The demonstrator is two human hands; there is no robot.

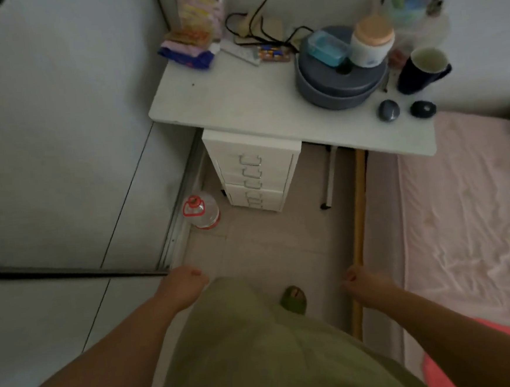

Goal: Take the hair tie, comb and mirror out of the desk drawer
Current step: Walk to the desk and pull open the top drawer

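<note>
White drawer unit (254, 175), all drawers closed: at twelve o'clock, well apart from left hand (183, 287) and right hand (363, 282), both loosely curled, empty.

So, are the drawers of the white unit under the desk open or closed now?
Closed. Every front of the drawer unit sits flush with its handle showing, none pulled out. Both hands hang away from it.

Legible text: none | snack packets (189, 50) on desk (240, 103): print blurred, unreadable | white jar (370, 46): blue mark, not readable | water bottle (201, 211): label unreadable
</note>
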